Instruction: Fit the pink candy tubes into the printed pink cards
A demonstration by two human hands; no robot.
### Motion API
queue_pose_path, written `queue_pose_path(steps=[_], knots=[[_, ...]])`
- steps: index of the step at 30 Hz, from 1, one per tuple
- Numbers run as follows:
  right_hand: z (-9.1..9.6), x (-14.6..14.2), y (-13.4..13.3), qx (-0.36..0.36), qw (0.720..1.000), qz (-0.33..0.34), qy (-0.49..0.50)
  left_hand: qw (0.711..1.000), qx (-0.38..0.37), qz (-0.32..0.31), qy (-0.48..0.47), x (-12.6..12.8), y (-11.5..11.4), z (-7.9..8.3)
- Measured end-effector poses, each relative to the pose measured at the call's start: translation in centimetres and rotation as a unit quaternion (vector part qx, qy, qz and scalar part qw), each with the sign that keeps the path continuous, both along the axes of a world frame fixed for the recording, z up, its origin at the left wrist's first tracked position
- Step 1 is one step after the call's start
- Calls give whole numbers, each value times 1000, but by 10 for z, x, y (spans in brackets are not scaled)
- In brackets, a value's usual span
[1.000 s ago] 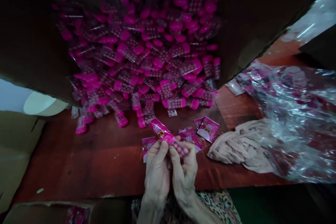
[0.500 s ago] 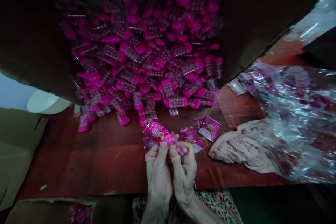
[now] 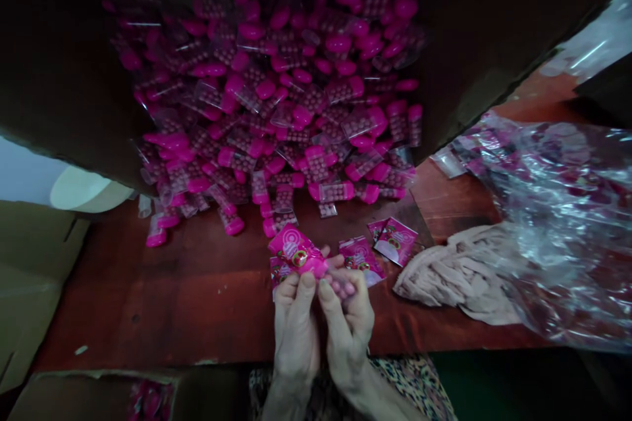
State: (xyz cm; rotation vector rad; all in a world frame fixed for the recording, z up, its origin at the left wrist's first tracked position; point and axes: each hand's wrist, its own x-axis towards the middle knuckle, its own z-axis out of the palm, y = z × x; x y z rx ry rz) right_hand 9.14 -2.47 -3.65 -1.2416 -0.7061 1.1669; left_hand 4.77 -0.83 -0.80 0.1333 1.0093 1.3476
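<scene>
My left hand [image 3: 297, 322] is closed on a pink printed packet [image 3: 292, 247], thumb on top of its lower end. Beside it, my right hand [image 3: 348, 325] is closed around a clear tube of pink balls [image 3: 342, 287], whose pink end meets the packet at my left thumb. Whether that end is inside the packet or under it, I cannot tell. Another pink packet [image 3: 280, 270] lies partly hidden behind my left hand. Just beyond my right hand rest more flat pink packets [image 3: 362, 256] on the red table [image 3: 172, 296].
A large heap of pink-capped tubes [image 3: 296, 99] spills from a dark open box [image 3: 474, 26] at the back. To the right lie a crumpled beige cloth [image 3: 454, 270] and a clear plastic bag [image 3: 557, 230] of pink packets. A pale round dish [image 3: 93, 191] is at the left.
The tube and my right hand have shifted slightly down and right. The pink packet is tilted a little differently between my hands; both hands keep their hold.
</scene>
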Motion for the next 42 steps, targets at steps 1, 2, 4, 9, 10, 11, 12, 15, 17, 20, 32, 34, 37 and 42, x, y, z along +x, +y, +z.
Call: queue_pose_path(steps=[1, 2, 4, 9, 10, 11, 12, 15, 17, 20, 32, 34, 37, 42], knots=[[-2, 2, 1, 21, 999, 2, -40, 1000, 0, 0, -1, 1, 0, 1], [-4, 5, 3, 32, 997, 8, -66, 1000, 0, 2, 0, 1, 1, 2], [-3, 11, 7, 26, 996, 39, -70, 1000, -1, 11, 13, -2, 3, 2], [13, 21, 11, -28, 969, 244, -25, 996, 0, 45, 71, -17, 6, 0], [16, 22, 10, -26, 963, 264, -42, 996, 2, 43, 75, -19, 6, -1], [19, 22, 8, -21, 962, 264, -69, 997, 4, 38, 74, -20, 5, -1], [20, 21, 6, -14, 963, 248, -100, 997, 3, 31, 69, -21, 5, -1], [21, 20, 0, 36, 964, 173, -200, 998, -16, 29, 60, -19, 3, 0], [18, 19, -2, 104, 951, 145, -253, 997, -24, 38, 69, -18, 2, 0], [13, 18, 1, 191, 929, 133, -288, 996, 3, 34, 78, -18, 1, 2], [6, 4, 0, 70, 985, 59, -145, 999, -1, 12, 34, -16, 5, 9], [7, 4, 0, 47, 988, 77, -122, 999, 6, -1, 42, -19, 7, 9], [10, 5, 1, 12, 987, 122, -100, 998, 0, 0, 65, -24, 9, 9], [15, 6, -1, 2, 969, 202, -144, 996, 16, -13, 88, -23, 7, 9]])
